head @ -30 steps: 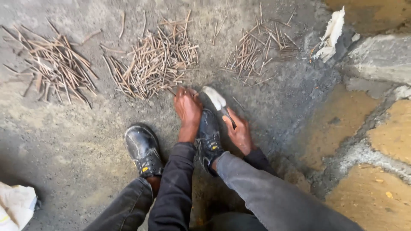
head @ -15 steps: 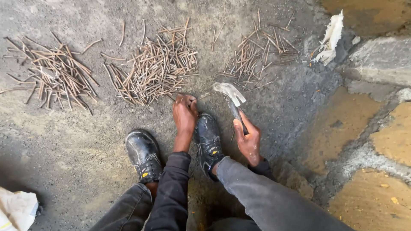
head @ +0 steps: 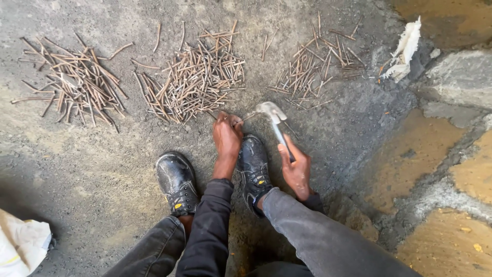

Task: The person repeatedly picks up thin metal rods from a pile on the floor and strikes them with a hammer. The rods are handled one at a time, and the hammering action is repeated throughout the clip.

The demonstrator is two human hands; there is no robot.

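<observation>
1. Both hands are busy as I see it: my left hand point(head: 227, 134) is pinched shut on a single nail point(head: 248, 117), pressing it against the concrete floor point(head: 102, 169) just ahead of the right shoe point(head: 254, 166).
2. My right hand point(head: 296, 169) is clamped round the handle of a hammer point(head: 271, 114), whose head hangs just above the nail's free end.
3. Three heaps of nails lie beyond: a left pile point(head: 72, 87), a middle pile point(head: 197, 79) touching distance from my fingers, and a right pile point(head: 318, 66).
4. Risk, as I judge it: the hammer head sits very near my left fingertips, so a slightly off-line blow could strike them, or glance off and fling the nail away.
</observation>
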